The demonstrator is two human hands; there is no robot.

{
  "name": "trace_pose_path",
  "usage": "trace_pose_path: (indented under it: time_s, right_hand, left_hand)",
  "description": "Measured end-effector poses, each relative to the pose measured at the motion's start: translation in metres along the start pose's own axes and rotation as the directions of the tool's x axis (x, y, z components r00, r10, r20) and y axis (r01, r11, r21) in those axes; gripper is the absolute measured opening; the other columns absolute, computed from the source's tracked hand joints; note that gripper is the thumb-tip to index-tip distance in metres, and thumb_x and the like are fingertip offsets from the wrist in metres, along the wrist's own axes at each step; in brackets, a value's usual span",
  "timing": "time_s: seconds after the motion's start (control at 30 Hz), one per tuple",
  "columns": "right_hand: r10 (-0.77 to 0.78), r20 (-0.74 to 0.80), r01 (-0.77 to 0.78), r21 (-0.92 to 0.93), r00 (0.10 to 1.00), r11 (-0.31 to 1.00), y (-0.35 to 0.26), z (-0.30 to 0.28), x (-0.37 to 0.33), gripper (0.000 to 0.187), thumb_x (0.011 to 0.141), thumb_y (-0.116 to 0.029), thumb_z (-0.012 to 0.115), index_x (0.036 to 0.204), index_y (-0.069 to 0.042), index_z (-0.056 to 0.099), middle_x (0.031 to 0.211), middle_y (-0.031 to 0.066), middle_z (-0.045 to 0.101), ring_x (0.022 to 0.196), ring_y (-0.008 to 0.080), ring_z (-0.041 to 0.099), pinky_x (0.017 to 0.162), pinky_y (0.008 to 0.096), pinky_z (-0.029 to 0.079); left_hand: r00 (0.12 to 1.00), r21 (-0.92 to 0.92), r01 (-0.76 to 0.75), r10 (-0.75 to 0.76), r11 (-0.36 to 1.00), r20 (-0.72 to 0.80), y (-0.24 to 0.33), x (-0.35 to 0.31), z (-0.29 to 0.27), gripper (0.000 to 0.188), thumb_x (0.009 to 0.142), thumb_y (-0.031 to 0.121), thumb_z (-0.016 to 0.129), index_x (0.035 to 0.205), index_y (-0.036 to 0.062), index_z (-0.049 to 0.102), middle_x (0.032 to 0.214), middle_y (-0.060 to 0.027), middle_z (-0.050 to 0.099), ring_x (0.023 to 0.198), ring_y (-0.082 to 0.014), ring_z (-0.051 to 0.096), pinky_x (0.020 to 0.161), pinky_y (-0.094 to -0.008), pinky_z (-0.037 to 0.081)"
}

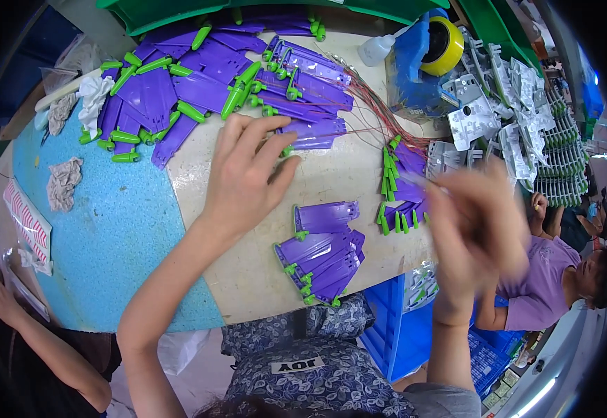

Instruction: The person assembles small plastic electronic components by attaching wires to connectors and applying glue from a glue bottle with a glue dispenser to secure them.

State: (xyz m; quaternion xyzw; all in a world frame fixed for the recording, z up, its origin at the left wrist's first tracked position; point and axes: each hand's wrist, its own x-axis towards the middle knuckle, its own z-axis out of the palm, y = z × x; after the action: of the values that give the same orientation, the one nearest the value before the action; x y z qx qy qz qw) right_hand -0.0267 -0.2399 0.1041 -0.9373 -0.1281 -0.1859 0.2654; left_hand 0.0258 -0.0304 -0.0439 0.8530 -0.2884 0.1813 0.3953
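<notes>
My left hand (248,167) is at the near end of a row of purple plastic panels (317,132) with green ends. Its fingers are bent and apart, the tips at the nearest panel's green end; contact is unclear. Thin red wires (370,104) run from these panels to the right. My right hand (478,230) is raised over the table's right side, blurred by motion. Its fingers are closed around something thin and pale that I cannot make out. Between my hands and nearer to me lies a small fanned stack of purple panels (324,254) with green tips.
A large heap of purple and green panels (206,76) covers the back left. More panels (408,174) lie at right, beside grey-white plastic parts (505,104). A yellow tape roll (443,47) sits on a blue holder. Blue crates (387,320) stand below; other people work at both sides.
</notes>
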Motion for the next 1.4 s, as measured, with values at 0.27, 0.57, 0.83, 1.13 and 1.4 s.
trace_pose_path:
  time_s: [0.27, 0.57, 0.83, 1.13, 1.4]
  right_hand:
    - [-0.057, 0.334, 0.024, 0.103, 0.941, 0.994, 0.038, 0.085, -0.025, 0.011, 0.084, -0.002, 0.068, 0.091, 0.000, 0.059, 0.083, 0.0151, 0.055, 0.063, 0.0331, 0.062, 0.053, 0.0424, 0.048]
    - [0.015, 0.401, -0.177, 0.371, 0.916, 0.911, 0.050, 0.105, -0.022, 0.008, 0.075, 0.003, 0.070, 0.081, 0.004, 0.064, 0.076, 0.0149, 0.061, 0.065, 0.0306, 0.062, 0.060, 0.0398, 0.049]
    - [0.096, 0.614, -0.361, 0.325, 0.784, 0.874, 0.057, 0.099, -0.008, 0.010, 0.081, 0.002, 0.071, 0.091, 0.002, 0.072, 0.072, 0.0032, 0.056, 0.059, 0.0090, 0.047, 0.052, 0.0262, 0.036]
    - [-0.038, 0.437, -0.163, 0.415, 0.899, 0.895, 0.056, 0.098, -0.025, 0.010, 0.084, 0.001, 0.068, 0.093, 0.002, 0.073, 0.073, 0.0127, 0.058, 0.057, 0.0169, 0.053, 0.052, 0.0332, 0.041]
    - [0.110, 0.627, -0.441, 0.401, 0.771, 0.803, 0.059, 0.094, -0.020, 0.013, 0.085, 0.001, 0.068, 0.096, -0.001, 0.074, 0.074, 0.0054, 0.052, 0.058, 0.0130, 0.047, 0.052, 0.0293, 0.035]
  left_hand:
    - [0.979, -0.227, 0.045, 0.002, 0.973, 0.205, 0.021, -0.019, 0.008, 0.040, 0.071, 0.010, 0.078, 0.108, 0.0023, 0.065, 0.107, -0.0110, 0.064, 0.089, -0.0284, 0.061, 0.077, -0.0382, 0.053]
    - [0.982, -0.326, 0.171, -0.135, 0.930, 0.130, 0.012, -0.020, 0.015, 0.061, 0.068, 0.002, 0.085, 0.123, -0.0016, 0.057, 0.106, -0.0147, 0.065, 0.087, -0.0249, 0.068, 0.076, -0.0333, 0.058]
    - [0.963, -0.363, 0.254, -0.199, 0.897, 0.181, 0.014, -0.017, 0.013, 0.061, 0.067, 0.003, 0.086, 0.121, -0.0011, 0.059, 0.112, -0.0154, 0.066, 0.093, -0.0259, 0.070, 0.080, -0.0338, 0.059]
    - [0.971, -0.381, 0.231, -0.189, 0.895, 0.144, 0.015, -0.018, 0.017, 0.054, 0.067, 0.003, 0.084, 0.115, -0.0015, 0.059, 0.103, -0.0158, 0.064, 0.089, -0.0290, 0.066, 0.076, -0.0367, 0.056]
    - [0.966, -0.359, 0.247, -0.200, 0.900, 0.165, 0.018, -0.017, 0.014, 0.053, 0.064, 0.003, 0.085, 0.112, -0.0003, 0.061, 0.100, -0.0144, 0.064, 0.088, -0.0287, 0.064, 0.075, -0.0378, 0.054]
